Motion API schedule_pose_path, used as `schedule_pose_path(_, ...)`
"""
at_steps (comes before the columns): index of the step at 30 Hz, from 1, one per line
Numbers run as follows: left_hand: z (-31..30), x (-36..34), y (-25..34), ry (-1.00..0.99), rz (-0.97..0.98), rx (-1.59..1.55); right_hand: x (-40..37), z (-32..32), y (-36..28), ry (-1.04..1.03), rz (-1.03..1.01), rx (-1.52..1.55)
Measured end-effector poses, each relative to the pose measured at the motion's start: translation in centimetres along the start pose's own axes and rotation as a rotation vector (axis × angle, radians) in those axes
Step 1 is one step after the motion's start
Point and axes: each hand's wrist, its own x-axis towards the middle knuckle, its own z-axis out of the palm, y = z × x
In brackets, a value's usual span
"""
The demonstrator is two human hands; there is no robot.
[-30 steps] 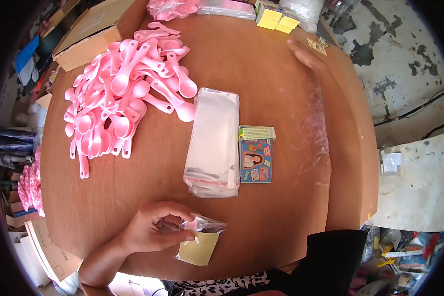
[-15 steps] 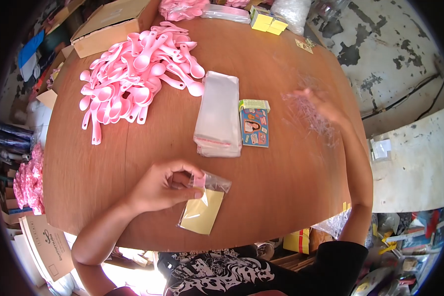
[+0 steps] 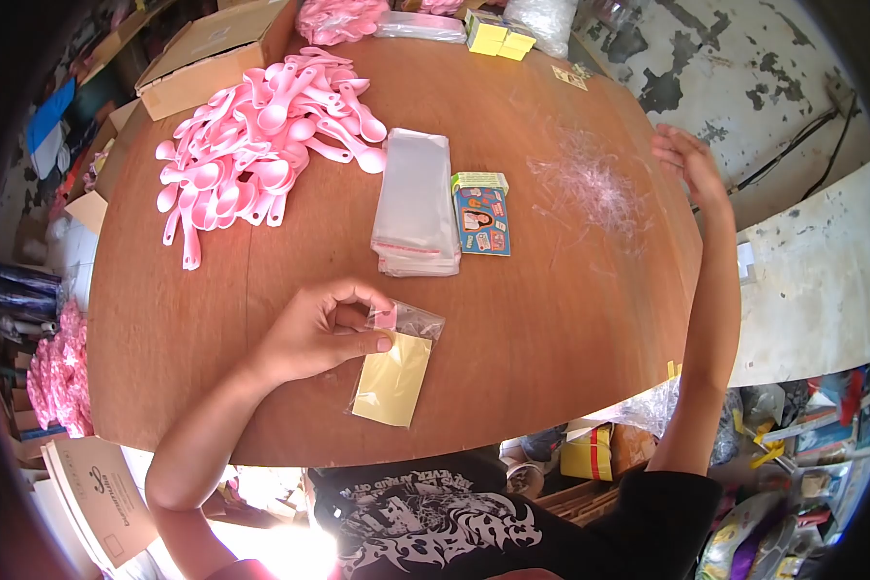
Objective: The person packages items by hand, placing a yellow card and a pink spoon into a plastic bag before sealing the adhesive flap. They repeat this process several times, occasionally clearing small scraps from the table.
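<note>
My left hand (image 3: pixel 314 333) pinches the top of a small clear plastic bag (image 3: pixel 427 321) between thumb and fingertips, over the near middle of the table. Inside the bag is a plain yellow card (image 3: pixel 396 382), and a bit of pink shows under my fingers. My right hand (image 3: pixel 688 162) is raised at the table's right edge, fingers stretched out, nothing visible in it. Nearest to it lies a tangled heap of thin clear plastic strips (image 3: pixel 599 188). In the middle sit a stack of clear bags (image 3: pixel 413 203) and a pile of printed cards (image 3: pixel 483 227).
A large heap of pink measuring spoons (image 3: pixel 251 155) covers the left of the wooden table (image 3: pixel 532 348). Behind it stands a cardboard box (image 3: pixel 213 53). Yellow card stacks (image 3: pixel 498 37) sit at the far edge. A peeling wall (image 3: pixel 744 77) rises to the right.
My right hand has moved right, away from the plastic strips to the table's edge. My left hand still grips the bag. The whole view has shifted slightly.
</note>
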Motion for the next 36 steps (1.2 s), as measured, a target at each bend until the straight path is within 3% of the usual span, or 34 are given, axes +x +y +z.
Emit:
schedule_pose_path(3,-0.2,0.0,0.2,-0.016,-0.043,0.061,-4.2,0.7,-4.3,-0.119,-0.152,0.165)
schedule_pose_path(5,-0.2,0.0,0.4,-0.002,-0.059,0.050,-5.5,1.4,-5.1,-0.366,-0.273,0.555)
schedule_pose_path(6,-0.1,-0.2,0.3,0.019,-0.072,0.035,-5.5,2.2,-4.3,-0.366,-0.268,0.555)
schedule_pose_path(8,0.1,0.0,-0.4,0.049,0.013,0.014,-5.0,5.3,-2.7,0.235,-0.315,-0.775)
schedule_pose_path(9,0.0,0.1,-0.6,0.083,0.106,0.002,-5.4,6.7,-2.9,0.220,-0.326,-0.765)
schedule_pose_path(11,-0.2,-0.2,-0.1,0.122,0.097,0.033,-9.1,10.4,-5.6,-0.163,-0.245,0.103)
schedule_pose_path(13,-0.2,-0.2,0.4,0.105,0.035,-0.003,-13.6,13.9,-8.3,-0.365,-0.258,0.139)
schedule_pose_path(17,0.0,-0.4,0.4,0.082,0.130,-0.015,-19.5,20.6,-10.4,-0.786,-0.215,0.240)
schedule_pose_path(20,0.3,-0.4,0.2,0.065,0.194,-0.059,-21.6,24.1,-10.7,-0.866,-0.347,0.192)
schedule_pose_path(22,0.5,-0.6,0.4,0.075,0.195,-0.040,-22.3,25.2,-11.2,-0.941,-0.102,0.384)
schedule_pose_path(27,0.8,-2.5,2.9,0.113,0.177,0.022,-21.5,25.0,-10.9,-0.952,-0.234,0.354)
schedule_pose_path(29,1.3,-4.9,5.2,0.163,0.112,0.214,-21.1,24.1,-10.9,-0.952,-0.258,0.394)
schedule_pose_path(31,1.9,-8.9,7.2,-0.045,-0.004,0.459,-20.6,23.2,-10.6,-0.739,-0.396,0.199)
schedule_pose_path(33,1.6,-11.1,6.3,-0.360,0.366,0.637,-20.1,22.7,-10.1,-0.677,-0.469,0.125)
schedule_pose_path(35,1.7,-14.8,4.8,-0.699,-0.257,0.525,-19.9,22.7,-9.6,-0.486,-0.693,-0.010)
schedule_pose_path(36,1.2,-16.1,2.6,-0.767,-0.321,0.586,-19.6,23.1,-9.4,-0.487,-0.689,-0.005)
